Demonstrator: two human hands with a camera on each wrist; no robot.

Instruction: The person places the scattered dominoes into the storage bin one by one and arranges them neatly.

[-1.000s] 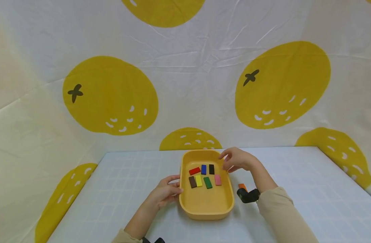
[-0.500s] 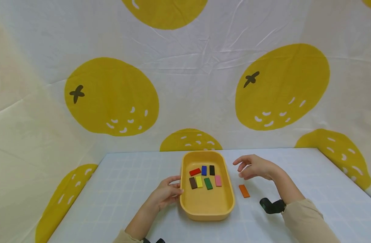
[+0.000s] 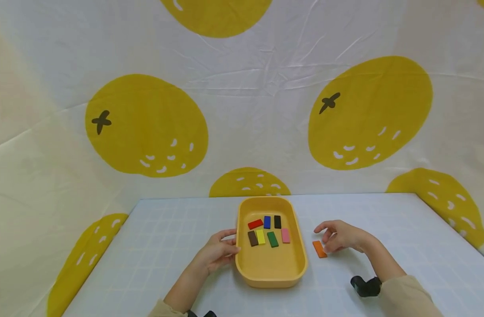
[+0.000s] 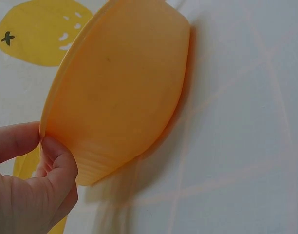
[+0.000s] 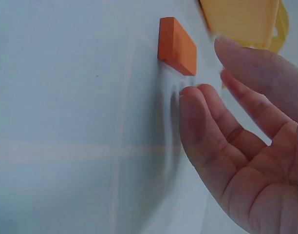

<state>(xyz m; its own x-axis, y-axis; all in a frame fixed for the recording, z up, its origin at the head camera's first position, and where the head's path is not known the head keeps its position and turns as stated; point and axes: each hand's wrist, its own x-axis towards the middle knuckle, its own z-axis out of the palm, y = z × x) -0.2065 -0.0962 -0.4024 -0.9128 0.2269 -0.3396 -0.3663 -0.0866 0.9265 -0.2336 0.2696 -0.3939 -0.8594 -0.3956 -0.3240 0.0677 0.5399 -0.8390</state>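
In the head view, my left hand [image 3: 215, 253] grips the left side of a yellow plastic tray [image 3: 271, 269]; the left wrist view has thumb and fingers pinching its rim. Flat rectangular blocks lie inside: red [image 3: 255, 224], blue [image 3: 267, 222], black [image 3: 277, 222], brown [image 3: 253, 238], yellow [image 3: 260, 237], green [image 3: 272, 239] and pink [image 3: 285, 235]. Right of the tray, an orange block [image 3: 319, 249] lies on the table. Beside it hovers my right hand [image 3: 346, 237], fingers loosely bent, thumb near the block's right edge. The right wrist view shows a gap between fingertips and the orange block [image 5: 178, 46].
The table [image 3: 178, 229] has a pale blue checked cover. A white cloth [image 3: 257, 132] printed with large yellow fruit hangs behind it and along the sides. Black wrist devices [image 3: 365, 286] sit by the sleeves.
My right hand has left the tray's far right rim and moved right and toward me, down beside the orange block. My left hand and the tray's contents stay as they were.
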